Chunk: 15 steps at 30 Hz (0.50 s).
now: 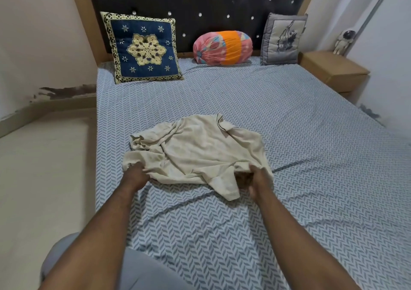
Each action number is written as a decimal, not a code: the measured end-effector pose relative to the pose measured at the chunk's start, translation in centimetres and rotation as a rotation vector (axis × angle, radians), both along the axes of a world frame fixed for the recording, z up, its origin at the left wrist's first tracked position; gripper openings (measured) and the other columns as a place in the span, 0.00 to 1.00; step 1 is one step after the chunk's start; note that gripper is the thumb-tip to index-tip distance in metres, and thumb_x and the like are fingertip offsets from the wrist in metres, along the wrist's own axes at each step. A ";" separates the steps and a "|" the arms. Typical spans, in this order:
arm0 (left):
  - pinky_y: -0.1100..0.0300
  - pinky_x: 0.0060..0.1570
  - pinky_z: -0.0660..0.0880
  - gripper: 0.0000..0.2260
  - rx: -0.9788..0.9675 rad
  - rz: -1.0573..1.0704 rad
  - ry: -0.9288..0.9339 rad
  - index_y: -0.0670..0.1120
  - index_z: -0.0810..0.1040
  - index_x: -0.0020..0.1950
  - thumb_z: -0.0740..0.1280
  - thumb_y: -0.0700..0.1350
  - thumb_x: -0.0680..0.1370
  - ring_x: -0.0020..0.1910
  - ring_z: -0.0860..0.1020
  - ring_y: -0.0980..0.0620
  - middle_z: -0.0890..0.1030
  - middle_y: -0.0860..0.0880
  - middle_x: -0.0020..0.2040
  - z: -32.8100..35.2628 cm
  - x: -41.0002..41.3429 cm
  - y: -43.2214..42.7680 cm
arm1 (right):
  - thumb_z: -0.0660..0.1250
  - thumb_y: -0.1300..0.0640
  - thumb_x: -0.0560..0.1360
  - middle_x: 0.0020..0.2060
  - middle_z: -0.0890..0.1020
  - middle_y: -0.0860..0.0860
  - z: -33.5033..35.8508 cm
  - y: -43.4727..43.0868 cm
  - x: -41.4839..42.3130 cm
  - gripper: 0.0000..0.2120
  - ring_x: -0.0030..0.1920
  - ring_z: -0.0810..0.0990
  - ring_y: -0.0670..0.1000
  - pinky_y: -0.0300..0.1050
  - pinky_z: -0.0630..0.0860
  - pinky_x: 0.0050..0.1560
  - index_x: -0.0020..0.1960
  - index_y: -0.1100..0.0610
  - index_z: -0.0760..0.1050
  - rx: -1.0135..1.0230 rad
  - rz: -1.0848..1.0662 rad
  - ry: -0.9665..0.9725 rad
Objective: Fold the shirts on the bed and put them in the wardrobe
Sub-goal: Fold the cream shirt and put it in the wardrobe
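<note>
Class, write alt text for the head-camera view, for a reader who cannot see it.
A person's left hand and right hand grip the near edge of a crumpled cream shirt lying on a bed with a blue-and-white patterned sheet. A blue cushion, a pink-and-orange bolster and a grey cushion lean against the dark headboard.

we look down on a cream shirt [198, 154] lying crumpled on the bed [300, 156], whose sheet carries a grey-and-white herringbone print. our left hand [135, 174] grips the shirt's near left edge; our right hand [259, 178] holds its near right edge, fingers curled into the cloth. against the dark studded headboard [200, 2] lean a blue embroidered cushion [143, 47], a pink-and-orange bolster [222, 47] and a grey cushion [283, 39]. a wooden bedside table [333, 69] stands at the right, with a small white figurine [343, 41] on it.
</note>
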<state>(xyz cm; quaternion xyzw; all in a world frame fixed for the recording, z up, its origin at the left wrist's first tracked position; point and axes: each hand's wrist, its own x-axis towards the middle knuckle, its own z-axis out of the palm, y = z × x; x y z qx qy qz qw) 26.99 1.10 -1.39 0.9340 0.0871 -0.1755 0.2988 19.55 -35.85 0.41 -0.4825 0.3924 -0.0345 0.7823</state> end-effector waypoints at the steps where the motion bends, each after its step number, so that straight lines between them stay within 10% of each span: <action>1: 0.51 0.58 0.70 0.20 0.010 0.011 -0.005 0.35 0.71 0.65 0.68 0.44 0.77 0.63 0.73 0.37 0.76 0.36 0.62 0.0 0.1 0.0 | 0.63 0.56 0.79 0.42 0.82 0.56 0.4 -0.6 0.4 0.14 0.39 0.81 0.55 0.50 0.80 0.39 0.61 0.63 0.75 0.007 -0.137 -0.053; 8: 0.48 0.60 0.71 0.31 -0.101 0.155 -0.048 0.42 0.61 0.75 0.69 0.44 0.75 0.65 0.71 0.35 0.70 0.34 0.68 -0.3 0.1 -0.3 | 0.64 0.58 0.74 0.54 0.76 0.59 -0.1 -7.7 0.1 0.17 0.50 0.78 0.59 0.56 0.77 0.52 0.61 0.59 0.66 -0.328 -0.620 0.221; 15: 0.52 0.59 0.73 0.19 -0.096 0.111 -0.025 0.37 0.76 0.63 0.71 0.46 0.76 0.61 0.76 0.40 0.78 0.37 0.61 -0.3 -0.5 -1.1 | 0.75 0.50 0.70 0.37 0.81 0.51 -0.9 -0.7 -3.0 0.13 0.41 0.80 0.53 0.47 0.75 0.43 0.45 0.54 0.74 -1.164 0.400 0.068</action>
